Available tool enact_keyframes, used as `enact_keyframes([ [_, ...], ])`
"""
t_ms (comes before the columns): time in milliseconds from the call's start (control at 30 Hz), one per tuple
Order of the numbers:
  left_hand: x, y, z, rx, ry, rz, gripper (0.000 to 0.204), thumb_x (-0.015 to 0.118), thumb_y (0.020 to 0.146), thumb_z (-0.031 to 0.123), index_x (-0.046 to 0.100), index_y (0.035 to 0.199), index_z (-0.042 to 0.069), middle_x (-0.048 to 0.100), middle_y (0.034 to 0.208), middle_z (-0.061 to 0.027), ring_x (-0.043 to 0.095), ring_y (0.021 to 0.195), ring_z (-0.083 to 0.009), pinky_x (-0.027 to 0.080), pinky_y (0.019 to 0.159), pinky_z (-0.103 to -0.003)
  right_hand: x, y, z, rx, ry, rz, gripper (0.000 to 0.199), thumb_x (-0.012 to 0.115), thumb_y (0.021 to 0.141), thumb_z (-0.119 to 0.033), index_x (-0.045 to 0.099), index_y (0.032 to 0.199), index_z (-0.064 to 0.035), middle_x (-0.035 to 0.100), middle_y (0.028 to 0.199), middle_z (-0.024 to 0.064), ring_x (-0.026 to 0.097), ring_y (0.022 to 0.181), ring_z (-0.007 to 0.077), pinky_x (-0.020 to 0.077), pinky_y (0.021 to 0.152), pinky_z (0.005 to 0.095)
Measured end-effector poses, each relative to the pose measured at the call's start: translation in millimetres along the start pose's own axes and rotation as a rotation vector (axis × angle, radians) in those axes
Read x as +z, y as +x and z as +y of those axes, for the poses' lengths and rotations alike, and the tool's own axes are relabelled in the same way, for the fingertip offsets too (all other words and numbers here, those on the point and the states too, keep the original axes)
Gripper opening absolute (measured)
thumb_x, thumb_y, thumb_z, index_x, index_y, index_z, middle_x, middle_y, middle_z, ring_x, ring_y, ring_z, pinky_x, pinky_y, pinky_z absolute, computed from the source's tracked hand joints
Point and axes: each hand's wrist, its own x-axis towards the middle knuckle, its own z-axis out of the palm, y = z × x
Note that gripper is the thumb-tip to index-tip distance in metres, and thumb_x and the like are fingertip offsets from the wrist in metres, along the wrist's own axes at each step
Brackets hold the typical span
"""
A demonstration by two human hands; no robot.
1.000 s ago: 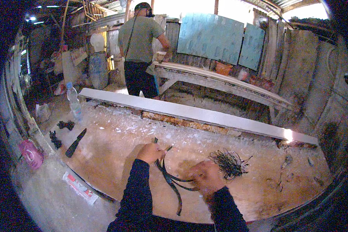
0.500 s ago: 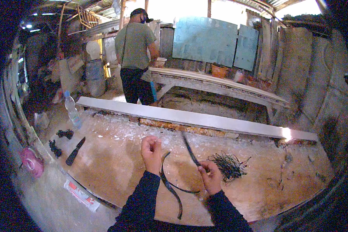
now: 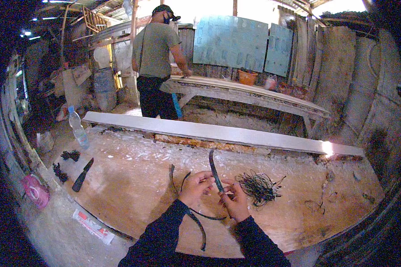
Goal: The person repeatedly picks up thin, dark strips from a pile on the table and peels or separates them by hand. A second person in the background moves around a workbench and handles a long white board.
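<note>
Rubber-like black strip (image 3: 214, 167) is being held over the middle of the near surface (image 3: 124, 191), its upper end pointing away from the person. That wooden surface is filling most of the foreground and showing pale flecks toward its far side. Beyond it, a far surface (image 3: 249, 91) is running beneath blue panels (image 3: 229, 44), and a co-worker (image 3: 156, 53) is standing by its left end. Along the near surface's far edge a long white board (image 3: 209, 129) is lying, with light glaring near its right end. At the far left corner a clear plastic bottle (image 3: 77, 128) is standing.

The right hand (image 3: 235, 200) is working with a closed grip, pinching the strip's lower part between thumb and fingers. The left hand (image 3: 197, 186) is curling its fingers right at the strip; whether its grip is pinching or only touching, I cannot tell. Compared with half a second ago, the left hand is now coming in close, so both hands are meeting at this one piece and the handling is looking two-handed.

Just right of them a tangle of black cord (image 3: 259, 189) is lying. Loose dark strips (image 3: 198, 224) are curving beneath and left of the hands. Farther left, a black knife (image 3: 82, 175) is resting beside small dark bundles (image 3: 70, 155).
</note>
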Motion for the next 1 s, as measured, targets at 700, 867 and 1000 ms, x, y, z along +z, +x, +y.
enact_keyframes([
  [700, -4, -3, 4, -0.007, 0.003, -0.027, 0.022, 0.053, 0.081, 0.008, 0.053, 0.102, -0.001, 0.058, 0.080, -0.0038, 0.058, 0.064, -0.0107, 0.047, 0.054, -0.022, 0, -6, -45, 0.157, -0.025, -0.120, 0.026, 0.053, 0.081, -0.003, 0.052, 0.107, -0.0067, 0.055, 0.071, 0.0036, 0.054, 0.060, 0.0087, 0.0436, 0.051, 0.0214],
  [867, -3, -4, 4, -0.063, 0.081, -0.076, 0.030, 0.051, 0.081, 0.007, 0.052, 0.110, 0.000, 0.061, 0.082, -0.0033, 0.059, 0.065, -0.0088, 0.047, 0.056, -0.020, 0, -4, -39, 0.042, -0.092, -0.073, 0.018, 0.053, 0.084, -0.012, 0.052, 0.102, -0.0059, 0.057, 0.072, 0.0039, 0.054, 0.060, 0.0096, 0.0441, 0.053, 0.0225],
  [1000, 1, -5, 4, -0.073, 0.138, -0.113, 0.032, 0.050, 0.082, 0.008, 0.051, 0.113, 0.001, 0.062, 0.086, -0.0035, 0.059, 0.067, -0.0083, 0.048, 0.058, -0.019, -2, -1, -25, 0.148, 0.076, -0.087, 0.015, 0.055, 0.083, -0.013, 0.053, 0.096, -0.0060, 0.058, 0.074, 0.0042, 0.055, 0.062, 0.0104, 0.0457, 0.055, 0.0231],
])
